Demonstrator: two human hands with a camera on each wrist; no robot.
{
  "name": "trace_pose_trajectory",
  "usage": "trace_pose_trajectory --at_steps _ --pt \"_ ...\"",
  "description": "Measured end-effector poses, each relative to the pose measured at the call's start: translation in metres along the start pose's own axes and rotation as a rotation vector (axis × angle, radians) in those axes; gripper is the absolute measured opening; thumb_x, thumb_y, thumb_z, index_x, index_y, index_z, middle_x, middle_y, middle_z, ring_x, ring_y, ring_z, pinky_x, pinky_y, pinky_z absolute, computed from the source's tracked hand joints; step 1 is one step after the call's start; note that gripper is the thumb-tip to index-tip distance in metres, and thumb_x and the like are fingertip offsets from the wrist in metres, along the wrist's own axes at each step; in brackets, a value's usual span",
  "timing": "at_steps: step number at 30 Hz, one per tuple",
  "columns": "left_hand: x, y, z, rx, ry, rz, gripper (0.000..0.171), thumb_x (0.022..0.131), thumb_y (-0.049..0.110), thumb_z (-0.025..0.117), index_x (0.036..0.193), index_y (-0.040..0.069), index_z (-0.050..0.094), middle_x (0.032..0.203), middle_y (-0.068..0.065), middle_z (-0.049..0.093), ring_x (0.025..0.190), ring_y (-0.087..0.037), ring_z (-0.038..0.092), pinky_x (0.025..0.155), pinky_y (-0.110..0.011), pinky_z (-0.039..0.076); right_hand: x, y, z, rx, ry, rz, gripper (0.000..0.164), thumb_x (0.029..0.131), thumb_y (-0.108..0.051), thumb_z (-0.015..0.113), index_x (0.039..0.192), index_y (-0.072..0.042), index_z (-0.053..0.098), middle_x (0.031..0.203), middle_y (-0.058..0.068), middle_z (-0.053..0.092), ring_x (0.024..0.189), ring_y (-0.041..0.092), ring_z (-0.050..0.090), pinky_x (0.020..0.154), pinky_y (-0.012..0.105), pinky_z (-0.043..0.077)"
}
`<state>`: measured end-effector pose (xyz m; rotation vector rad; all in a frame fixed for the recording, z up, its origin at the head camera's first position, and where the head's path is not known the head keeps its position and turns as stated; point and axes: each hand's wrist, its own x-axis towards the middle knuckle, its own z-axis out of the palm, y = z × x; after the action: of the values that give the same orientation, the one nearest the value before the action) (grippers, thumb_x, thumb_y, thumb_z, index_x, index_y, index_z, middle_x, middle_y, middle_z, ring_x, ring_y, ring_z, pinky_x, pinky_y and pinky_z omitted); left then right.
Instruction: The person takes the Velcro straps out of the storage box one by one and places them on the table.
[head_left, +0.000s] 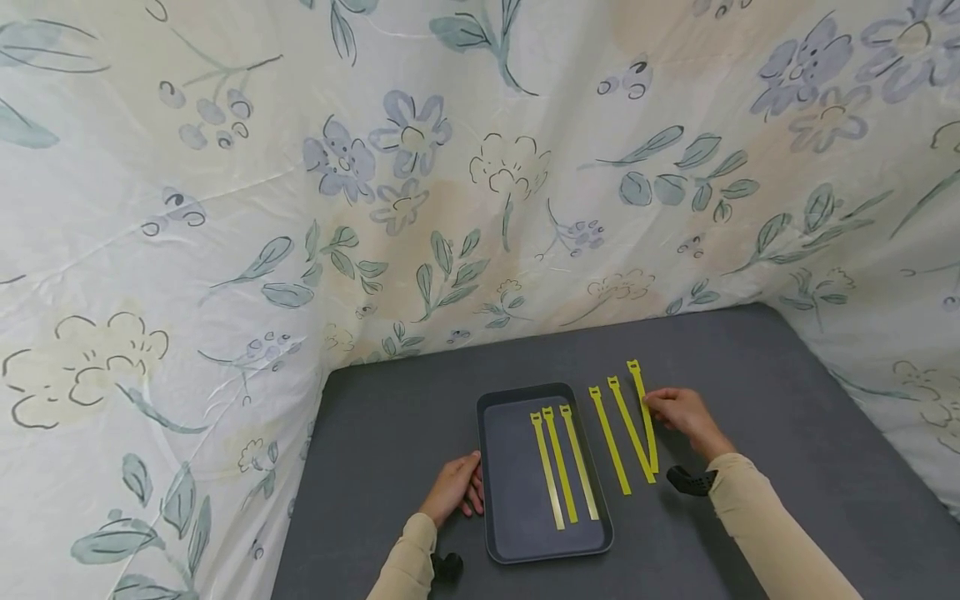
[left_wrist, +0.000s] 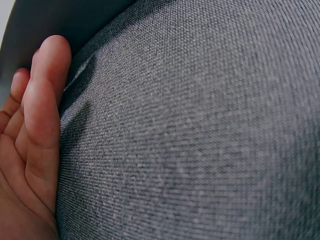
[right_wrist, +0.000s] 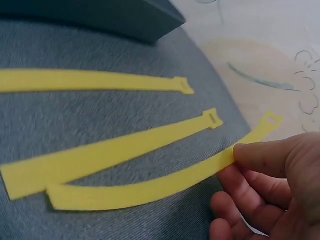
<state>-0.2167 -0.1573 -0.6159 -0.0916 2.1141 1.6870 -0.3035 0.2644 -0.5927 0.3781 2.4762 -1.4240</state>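
My right hand [head_left: 684,414] pinches a yellow hook-and-loop cable tie [right_wrist: 165,187] between thumb and fingers, near its slotted head. The tie bows upward, and its tail end meets the tail of a second yellow cable tie [right_wrist: 110,155] lying on the cloth. A third yellow cable tie [head_left: 611,442] lies apart, nearer the dark tray [head_left: 504,517]. Inside the tray are three more yellow cable ties, side by side, slotted heads toward the far end. At the tray's left side rests my left hand [head_left: 453,485], its loosely bent fingers [left_wrist: 42,115] against the outer wall.
Dark grey cloth covers the table [head_left: 390,417]. Behind and at both sides hangs a floral curtain [head_left: 450,208], meeting the table's far edge. Black wrist devices show below the right hand and beside the left sleeve.
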Motion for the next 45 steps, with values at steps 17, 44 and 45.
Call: trace_pose_trajectory --at_steps 17,44,45 --pt "-0.001 0.003 0.000 0.026 -0.002 -0.012 0.054 0.100 0.051 0.039 0.084 0.002 0.056 0.064 -0.005 0.063 0.048 -0.018 0.063 0.042 -0.031 0.050 0.004 0.002 0.012 -0.199 -0.003 -0.032 0.036 0.097 -0.033 0.055 0.112 -0.003 0.067 0.118 0.022 0.063 0.103 0.037 0.059 0.076 0.048 0.049" --pt "-0.003 0.004 0.001 0.016 0.005 -0.005 0.056 0.100 0.053 0.039 0.086 0.001 0.056 0.065 -0.006 0.063 0.048 -0.019 0.063 0.041 -0.031 0.050 0.000 -0.002 0.017 -0.274 0.031 0.020 0.049 0.096 -0.043 0.051 0.116 0.000 0.061 0.090 0.011 0.060 0.071 0.021 0.051 0.059 0.033 0.038" --pt "-0.003 0.004 0.001 0.016 0.005 -0.008 0.056 0.100 0.053 0.040 0.086 0.001 0.056 0.065 -0.006 0.063 0.048 -0.018 0.063 0.041 -0.031 0.050 -0.001 -0.002 0.017 -0.268 0.029 0.016 0.048 0.096 -0.043 0.051 0.115 0.000 0.061 0.091 0.012 0.061 0.072 0.021 0.051 0.059 0.033 0.039"
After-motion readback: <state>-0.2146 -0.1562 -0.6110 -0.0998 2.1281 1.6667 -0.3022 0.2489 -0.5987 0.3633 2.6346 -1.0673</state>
